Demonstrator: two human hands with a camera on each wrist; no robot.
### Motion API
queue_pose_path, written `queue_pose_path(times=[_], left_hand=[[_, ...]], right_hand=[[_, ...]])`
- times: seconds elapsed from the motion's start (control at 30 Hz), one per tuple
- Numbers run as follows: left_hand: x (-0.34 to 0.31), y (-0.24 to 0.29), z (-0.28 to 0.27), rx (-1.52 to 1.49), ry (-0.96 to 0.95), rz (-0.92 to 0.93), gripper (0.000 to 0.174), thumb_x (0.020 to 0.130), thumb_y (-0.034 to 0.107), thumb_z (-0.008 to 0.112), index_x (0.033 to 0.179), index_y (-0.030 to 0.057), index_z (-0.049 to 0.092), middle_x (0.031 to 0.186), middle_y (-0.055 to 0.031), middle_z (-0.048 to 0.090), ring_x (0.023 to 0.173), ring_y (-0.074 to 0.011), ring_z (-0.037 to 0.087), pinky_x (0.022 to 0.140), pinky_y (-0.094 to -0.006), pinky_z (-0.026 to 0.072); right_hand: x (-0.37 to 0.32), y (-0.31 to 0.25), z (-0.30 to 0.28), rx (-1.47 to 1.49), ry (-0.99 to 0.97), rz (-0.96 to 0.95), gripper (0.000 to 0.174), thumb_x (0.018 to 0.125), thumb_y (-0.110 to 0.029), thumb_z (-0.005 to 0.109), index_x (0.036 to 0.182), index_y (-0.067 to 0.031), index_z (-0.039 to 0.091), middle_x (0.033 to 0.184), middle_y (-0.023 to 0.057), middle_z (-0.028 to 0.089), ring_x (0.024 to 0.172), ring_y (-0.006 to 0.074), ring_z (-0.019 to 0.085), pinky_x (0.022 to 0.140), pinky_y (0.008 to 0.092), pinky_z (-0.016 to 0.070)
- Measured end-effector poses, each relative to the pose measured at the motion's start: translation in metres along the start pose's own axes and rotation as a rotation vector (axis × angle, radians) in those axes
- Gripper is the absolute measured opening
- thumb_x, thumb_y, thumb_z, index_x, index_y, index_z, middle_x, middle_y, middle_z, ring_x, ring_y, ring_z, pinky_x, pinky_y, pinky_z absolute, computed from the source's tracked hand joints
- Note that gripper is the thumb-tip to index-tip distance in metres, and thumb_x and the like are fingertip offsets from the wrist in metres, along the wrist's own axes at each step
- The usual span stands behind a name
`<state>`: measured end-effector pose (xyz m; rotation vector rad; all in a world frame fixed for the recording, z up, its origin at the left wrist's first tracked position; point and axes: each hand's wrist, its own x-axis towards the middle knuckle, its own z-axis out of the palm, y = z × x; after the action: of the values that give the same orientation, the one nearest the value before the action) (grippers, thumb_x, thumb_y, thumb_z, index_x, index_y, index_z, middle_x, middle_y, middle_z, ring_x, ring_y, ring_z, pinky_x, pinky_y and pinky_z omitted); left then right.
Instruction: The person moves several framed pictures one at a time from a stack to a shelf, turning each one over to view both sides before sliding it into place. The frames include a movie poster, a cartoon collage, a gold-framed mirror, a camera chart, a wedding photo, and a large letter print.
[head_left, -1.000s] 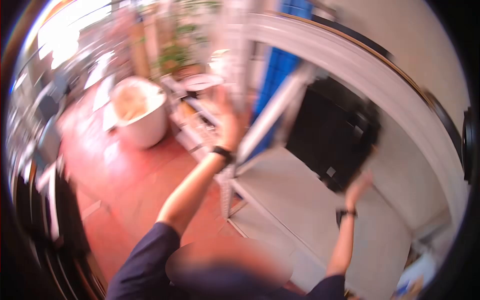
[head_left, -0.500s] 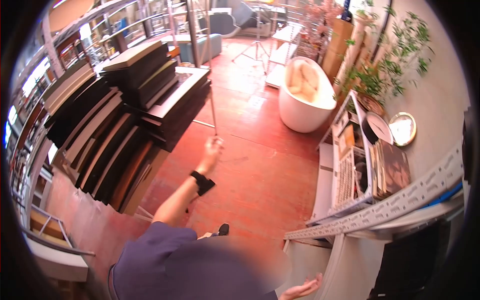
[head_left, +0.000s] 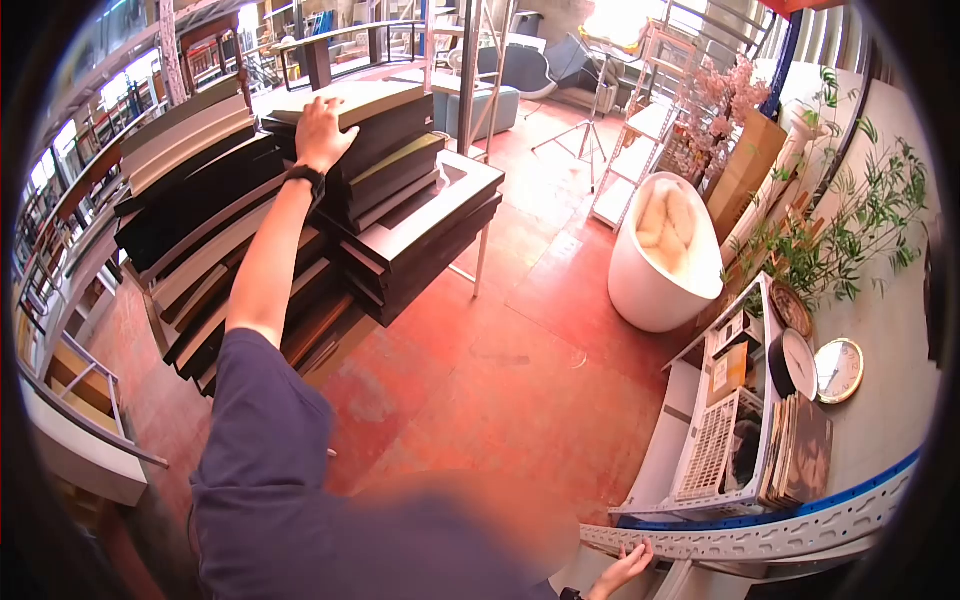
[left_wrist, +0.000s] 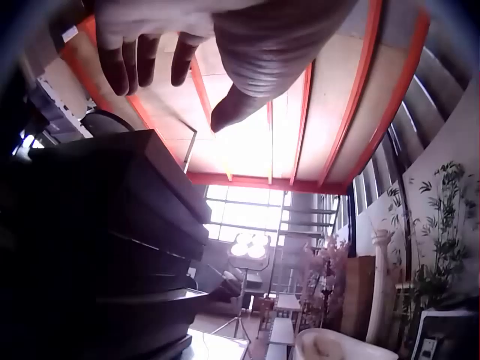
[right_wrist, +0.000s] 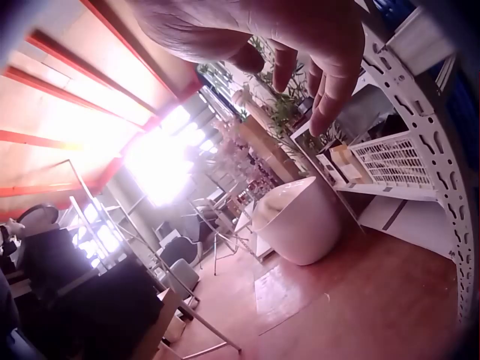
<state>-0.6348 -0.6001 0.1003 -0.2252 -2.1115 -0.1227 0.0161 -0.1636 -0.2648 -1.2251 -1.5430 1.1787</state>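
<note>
The left hand [head_left: 322,138] is over the top of a tall stack of dark and pale boards [head_left: 375,102] in the head view, fingers spread and nothing gripped. In the left wrist view the hand [left_wrist: 247,45] shows above the dark stack [left_wrist: 135,202], fingers apart; whether it touches cannot be told. At the bottom right of the head view, the right hand [head_left: 624,566] hangs by a perforated metal shelf beam [head_left: 760,540], palm up and loosely bent. The right wrist view shows this hand [right_wrist: 277,37] empty, near the perforated upright [right_wrist: 442,165].
A white tub-shaped chair [head_left: 660,285] stands on the red floor [head_left: 480,390]. Right of it is a shelf with a white basket [head_left: 708,455], records [head_left: 795,450] and a clock [head_left: 838,370]. Plants [head_left: 850,220] and a tripod [head_left: 590,145] stand farther back.
The view has swung left, from the metal shelving to the board stack. The left hand has moved onto the area above the stack; the right hand remains low beside the shelf.
</note>
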Motion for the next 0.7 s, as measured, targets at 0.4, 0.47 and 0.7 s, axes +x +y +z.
queue_pose_path(times=[0.4,0.47,0.7], left_hand=[[0.016,-0.006,0.018,0.051,-0.193,0.081,0.029,0.077,0.03,0.069,0.094,0.0065,0.066,0.084,-0.0133,0.066,0.084,-0.0294,0.064,0.072,-0.039,0.0523],[0.013,-0.007,0.021,0.051,-0.176,0.112,0.031,0.078,0.03,0.068,0.097,0.006,0.066,0.086,-0.0141,0.067,0.082,-0.0293,0.065,0.071,-0.0375,0.0526],[0.013,-0.023,0.026,0.129,-0.084,0.314,0.029,0.08,0.033,0.065,0.087,0.0049,0.064,0.076,-0.0101,0.065,0.07,-0.025,0.065,0.06,-0.0332,0.0513]], right_hand=[[-0.034,-0.04,0.063,-0.202,-0.013,-0.07,0.039,0.095,-0.025,0.043,0.115,0.0074,0.051,0.114,0.0211,0.054,0.101,0.0307,0.052,0.089,0.0383,0.0411],[-0.033,-0.052,0.074,-0.173,-0.056,-0.114,0.039,0.095,-0.025,0.043,0.114,0.0076,0.051,0.113,0.0211,0.055,0.1,0.0312,0.053,0.089,0.0391,0.0412],[-0.02,-0.04,0.101,0.084,-0.095,0.07,0.037,0.095,-0.026,0.043,0.119,0.0018,0.045,0.113,0.0162,0.053,0.099,0.0271,0.054,0.082,0.0383,0.048]])
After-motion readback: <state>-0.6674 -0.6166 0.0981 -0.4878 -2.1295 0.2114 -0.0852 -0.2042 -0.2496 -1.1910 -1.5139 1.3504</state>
